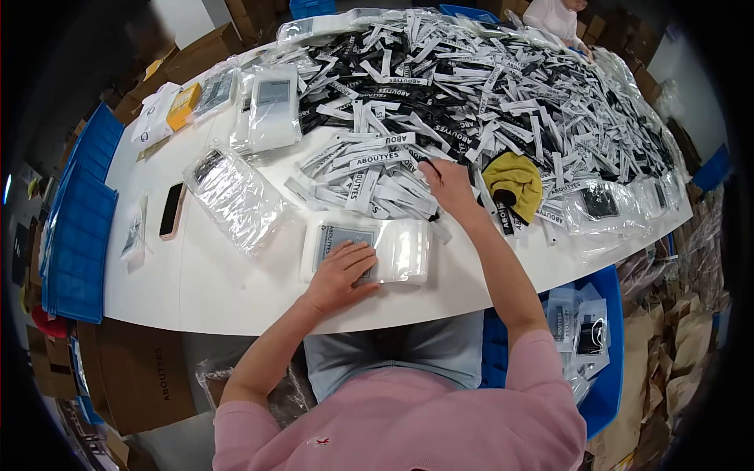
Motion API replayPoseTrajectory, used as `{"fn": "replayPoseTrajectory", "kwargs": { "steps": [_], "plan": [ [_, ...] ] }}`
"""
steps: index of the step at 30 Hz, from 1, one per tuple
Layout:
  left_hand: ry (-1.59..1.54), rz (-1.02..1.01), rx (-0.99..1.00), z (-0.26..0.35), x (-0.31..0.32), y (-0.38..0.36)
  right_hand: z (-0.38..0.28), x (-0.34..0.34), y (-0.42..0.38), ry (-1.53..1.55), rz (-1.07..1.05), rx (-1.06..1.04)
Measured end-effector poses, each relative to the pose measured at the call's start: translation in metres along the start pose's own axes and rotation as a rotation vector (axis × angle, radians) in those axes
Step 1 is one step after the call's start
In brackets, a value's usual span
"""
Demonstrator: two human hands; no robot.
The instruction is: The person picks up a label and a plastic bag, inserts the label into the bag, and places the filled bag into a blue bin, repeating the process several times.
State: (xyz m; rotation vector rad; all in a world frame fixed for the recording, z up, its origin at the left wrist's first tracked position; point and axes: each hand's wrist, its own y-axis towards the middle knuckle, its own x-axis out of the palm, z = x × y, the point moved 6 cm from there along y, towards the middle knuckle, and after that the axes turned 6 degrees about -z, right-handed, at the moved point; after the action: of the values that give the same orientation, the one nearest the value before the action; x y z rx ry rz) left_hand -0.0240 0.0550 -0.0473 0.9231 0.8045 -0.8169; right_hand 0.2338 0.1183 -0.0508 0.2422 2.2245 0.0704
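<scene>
My left hand [343,275] lies flat with fingers stretched out, pressing on a stack of clear plastic bags [402,250] near the table's front edge. A grey printed panel shows through the top bag beside its fingers. My right hand [451,187] is at the near side of a large heap of black and white strips [463,94] printed "ABOUTYES". Its fingers are drawn together among the strips, and what they pinch is hidden. Left of that hand, loose white strips [357,187] lie spread out. To its right sits a mustard-yellow cloth item [511,182] with a dark part.
On the left are a phone [170,210], a clear plastic packet [236,196], more stacked bags [271,110] and blue bins [78,235]. A blue crate [605,369] holding bags stands by my right side. Another person [556,17] is at the far right edge.
</scene>
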Motion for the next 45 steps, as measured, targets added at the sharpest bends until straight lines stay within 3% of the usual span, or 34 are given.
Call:
{"fn": "replayPoseTrajectory", "kwargs": {
  "steps": [1,3,5,7,9,11,12,13,14,16,17,18,19,20,21,22,26,28,29,30,31,32,33,36,37,39,40,43,45],
  "plan": [
    [-0.005,-0.009,0.0,0.0,0.0,0.0,-0.013,0.002,-0.007,-0.003,-0.003,-0.001],
    [0.001,-0.005,-0.001,0.0,0.001,0.0,-0.061,0.009,-0.026,-0.136,0.098,-0.314],
    [0.011,-0.004,0.001,0.001,0.001,-0.001,-0.064,0.03,-0.023,-0.222,-0.008,-0.315],
    [0.011,0.003,0.007,0.001,0.0,-0.002,-0.062,0.048,-0.016,-0.525,-0.224,-0.313],
    [0.003,0.008,-0.002,0.0,0.0,-0.004,-0.06,0.038,-0.016,-0.489,-0.196,-0.322],
    [-0.008,0.014,-0.007,-0.003,0.002,-0.005,-0.049,0.008,-0.02,-0.142,-0.122,-0.061],
    [-0.034,0.06,-0.02,-0.007,0.002,-0.006,-0.048,-0.006,-0.028,0.14,-0.119,-0.076],
    [-0.061,0.105,-0.033,-0.01,0.001,-0.007,-0.046,-0.012,-0.037,0.138,-0.119,-0.075],
    [-0.064,0.104,-0.032,-0.012,0.003,-0.007,-0.043,-0.027,-0.049,0.277,0.061,-0.09],
    [-0.367,0.092,-0.417,-0.036,0.009,-0.01,-0.047,-0.052,-0.083,0.543,0.339,-0.08],
    [-0.37,0.092,-0.416,-0.034,0.006,-0.006,-0.032,-0.042,-0.096,0.616,0.391,-0.086],
    [-0.438,0.07,-0.541,-0.035,-0.001,0.0,-0.018,-0.031,-0.111,0.689,0.443,-0.093],
    [-0.505,0.048,-0.665,-0.037,-0.002,0.003,-0.021,-0.017,-0.125,0.774,0.367,-0.048],
    [-0.507,0.048,-0.664,-0.038,0.001,0.007,-0.008,0.001,-0.135,0.739,0.303,0.006],
    [-0.471,0.161,-0.587,-0.035,-0.004,0.012,-0.002,0.012,-0.138,0.704,0.239,0.061],
    [-0.433,0.275,-0.509,-0.03,-0.01,0.016,-0.003,0.005,-0.14,0.534,0.328,-0.071],
    [-0.219,0.333,-0.33,0.012,-0.022,0.032,-0.03,0.001,-0.145,0.441,0.284,-0.201],
    [-0.063,0.34,-0.036,0.039,-0.021,0.036,-0.031,0.012,-0.142,0.933,0.166,0.077],
    [0.027,0.293,0.078,0.051,-0.02,0.036,-0.04,0.003,-0.141,0.935,0.165,0.076],
    [0.027,0.291,0.074,0.053,-0.022,0.037,-0.047,0.001,-0.139,1.028,0.057,0.222],
    [0.094,0.259,0.203,0.063,-0.021,0.038,-0.048,0.005,-0.14,1.115,-0.051,0.37],
    [0.159,0.227,0.335,0.073,-0.018,0.038,-0.045,0.005,-0.141,1.116,-0.05,0.372],
    [0.156,0.226,0.338,0.076,-0.016,0.038,-0.042,0.005,-0.141,1.078,-0.075,0.347],
    [0.047,0.189,0.229,0.08,-0.012,0.042,-0.047,-0.001,-0.144,0.906,-0.098,0.267],
    [-0.328,0.168,0.0,0.073,-0.009,0.044,-0.054,-0.004,-0.145,0.774,-0.107,0.219],
    [-0.923,0.024,-0.405,0.057,0.016,0.035,-0.09,-0.014,-0.149,0.379,-0.044,-0.17],
    [-0.922,0.02,-0.402,0.056,0.018,0.033,-0.105,-0.013,-0.153,0.262,-0.02,-0.313],
    [-1.341,0.148,-0.592,0.056,0.007,0.034,-0.111,-0.026,-0.156,0.379,-0.065,-0.222],
    [-1.256,0.175,-0.532,0.054,0.002,0.035,-0.111,-0.023,-0.155,0.511,-0.125,-0.138]
  ]
}}
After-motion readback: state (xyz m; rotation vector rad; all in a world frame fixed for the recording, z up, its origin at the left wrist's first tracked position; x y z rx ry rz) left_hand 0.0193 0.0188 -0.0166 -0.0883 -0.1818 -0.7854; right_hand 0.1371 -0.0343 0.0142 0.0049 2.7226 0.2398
